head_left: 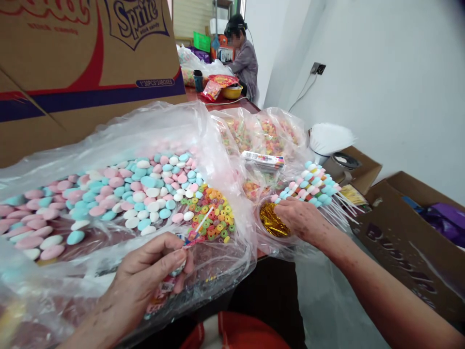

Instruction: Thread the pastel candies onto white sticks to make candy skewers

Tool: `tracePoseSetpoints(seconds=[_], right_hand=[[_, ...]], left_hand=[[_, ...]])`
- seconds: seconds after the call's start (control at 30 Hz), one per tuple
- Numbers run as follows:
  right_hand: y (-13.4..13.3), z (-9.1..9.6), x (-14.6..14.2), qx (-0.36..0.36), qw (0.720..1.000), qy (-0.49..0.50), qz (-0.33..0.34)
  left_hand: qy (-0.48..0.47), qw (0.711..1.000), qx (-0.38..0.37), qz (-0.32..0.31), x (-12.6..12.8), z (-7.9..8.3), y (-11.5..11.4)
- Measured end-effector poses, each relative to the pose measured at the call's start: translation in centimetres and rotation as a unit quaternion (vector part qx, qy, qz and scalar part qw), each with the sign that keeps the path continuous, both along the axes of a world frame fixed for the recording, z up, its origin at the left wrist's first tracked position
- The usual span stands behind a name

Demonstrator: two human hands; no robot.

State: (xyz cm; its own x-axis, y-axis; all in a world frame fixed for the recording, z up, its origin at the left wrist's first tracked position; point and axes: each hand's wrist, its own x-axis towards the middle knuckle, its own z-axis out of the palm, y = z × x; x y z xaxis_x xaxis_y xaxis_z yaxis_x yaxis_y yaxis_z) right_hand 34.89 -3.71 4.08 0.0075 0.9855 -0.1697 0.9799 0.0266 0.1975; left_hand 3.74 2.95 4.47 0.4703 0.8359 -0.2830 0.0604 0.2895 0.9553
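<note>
My left hand [156, 271] is closed round the gathered top of a printed plastic wrapper [162, 291], from which a white stick [204, 220] pokes up and to the right. Most of the wrapped candy is hidden by my fingers. To the right, my right hand [301, 218] reaches into a round clear tub, its fingertips pinched at shiny gold twist ties [272, 220]. Ring-shaped candies [218, 208] in green, orange and yellow lie just beyond my left hand. Pink, white and blue disc candies [145, 189] spread over the plastic sheet [163, 121].
Skewered candies on white sticks [312, 184] are piled right of the tub. Bags of ring candies [269, 133] and a printed stack [263, 160] lie behind. Cardboard boxes [399, 252] stand at right, a large carton [83, 63] at left. Another person [247, 63] sits farther back.
</note>
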Motion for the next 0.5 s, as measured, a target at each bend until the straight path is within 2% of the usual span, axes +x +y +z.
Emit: tracePoseSetpoints(seconds=[0.2, 0.4, 0.5], right_hand=[[-0.1, -0.7, 0.5, 0.063, 0.996, 0.038, -0.059], [-0.3, -1.7, 1.3, 0.179, 0.975, 0.103, -0.081], [-0.5, -2.0, 1.5, 0.185, 0.970, 0.130, -0.088]], left_hand=[[-0.030, 0.998, -0.054, -0.014, 0.4, 0.1, -0.2], [-0.066, 0.995, -0.068, -0.008, 1.3, 0.4, -0.8], [-0.077, 0.995, -0.070, -0.005, 1.8, 0.2, -1.2]])
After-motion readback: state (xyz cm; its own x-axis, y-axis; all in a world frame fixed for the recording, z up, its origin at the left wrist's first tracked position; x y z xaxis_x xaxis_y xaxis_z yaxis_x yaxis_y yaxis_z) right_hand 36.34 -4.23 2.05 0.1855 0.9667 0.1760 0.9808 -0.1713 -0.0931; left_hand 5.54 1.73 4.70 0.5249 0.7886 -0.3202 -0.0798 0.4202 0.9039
